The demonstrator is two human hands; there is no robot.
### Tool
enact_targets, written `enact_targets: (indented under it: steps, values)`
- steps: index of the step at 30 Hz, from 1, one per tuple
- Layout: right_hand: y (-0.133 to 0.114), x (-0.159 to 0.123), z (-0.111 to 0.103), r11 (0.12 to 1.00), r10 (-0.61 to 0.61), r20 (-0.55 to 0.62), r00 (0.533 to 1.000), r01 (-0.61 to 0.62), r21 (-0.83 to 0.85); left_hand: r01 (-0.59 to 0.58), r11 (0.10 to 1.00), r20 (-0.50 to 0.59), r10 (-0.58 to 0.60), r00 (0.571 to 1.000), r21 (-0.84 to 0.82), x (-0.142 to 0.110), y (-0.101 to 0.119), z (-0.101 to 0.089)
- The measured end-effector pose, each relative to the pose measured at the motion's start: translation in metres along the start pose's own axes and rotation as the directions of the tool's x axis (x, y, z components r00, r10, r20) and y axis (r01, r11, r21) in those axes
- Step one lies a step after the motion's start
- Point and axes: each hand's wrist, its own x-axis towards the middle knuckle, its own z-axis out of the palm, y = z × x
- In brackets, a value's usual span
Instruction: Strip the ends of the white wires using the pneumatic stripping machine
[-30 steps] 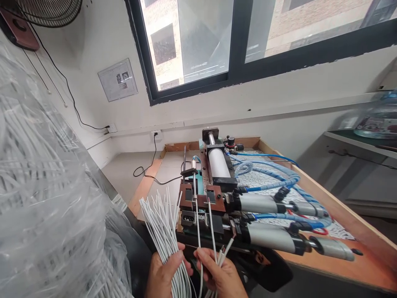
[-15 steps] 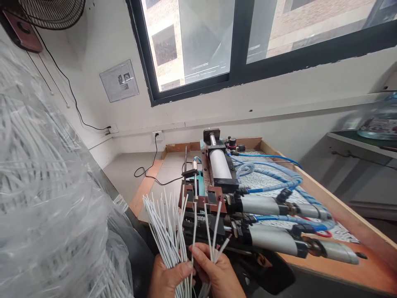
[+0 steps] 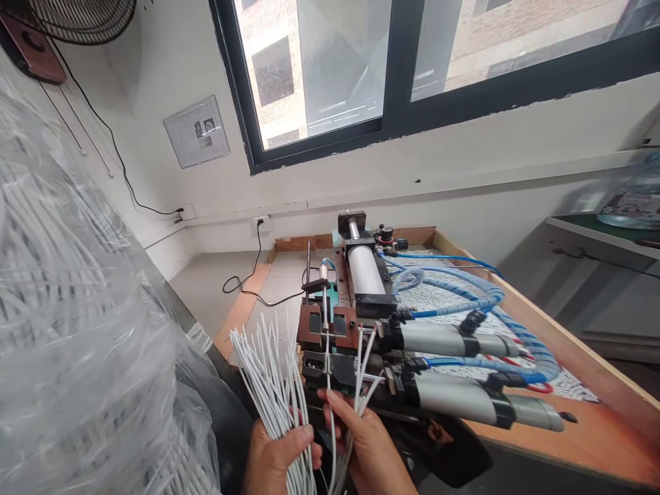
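A thick bundle of white cables (image 3: 273, 392) fans upward out of my left hand (image 3: 283, 454), whose fingers are closed round it. Between thumb and forefinger, my right hand (image 3: 364, 440) pinches a single white cable (image 3: 330, 405), its upper end lying in the gap of the jaws of a pneumatic machine (image 3: 335, 368). A few more white cables (image 3: 365, 364) are held in the same hand and stick up to the right, some with reddish tips. Part of the right fingers is hidden behind the cables.
Silver air cylinders (image 3: 438, 340) with blue hoses (image 3: 464, 289) reach right from the machine. White scraps (image 3: 433, 289) lie inside the wooden-edged tray (image 3: 557, 323). Plastic-wrapped cable bundles (image 3: 103, 330) stand close on the left. A black cord (image 3: 258, 299) crosses the table.
My right hand has separated from the left and moved slightly forward and right, bringing the single cable up into the machine's jaws. The bundle in my left hand has shifted slightly left.
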Motion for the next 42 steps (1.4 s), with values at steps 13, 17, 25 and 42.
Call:
enact_targets:
  steps: [13, 17, 25, 42]
  values:
    - [0.015, -0.008, -0.010, 0.995, -0.085, -0.067, 0.994, 0.080, -0.067, -0.027, 0.998, 0.056, 0.031, 0.998, -0.064, 0.002, 0.001, 0.001]
    - [0.010, -0.005, -0.008, 0.994, -0.103, -0.077, 0.992, 0.100, -0.043, -0.048, 0.998, 0.029, 0.049, 0.998, -0.044, 0.001, 0.004, 0.002]
    - [-0.004, -0.004, 0.001, 1.000, -0.024, 0.002, 1.000, 0.024, -0.009, -0.033, 0.997, 0.025, 0.035, 0.999, -0.075, 0.000, 0.005, 0.007]
    - [0.015, -0.017, -0.021, 0.990, -0.074, -0.090, 0.993, 0.062, -0.129, -0.021, 0.999, 0.002, 0.021, 1.000, -0.030, 0.002, 0.001, 0.000]
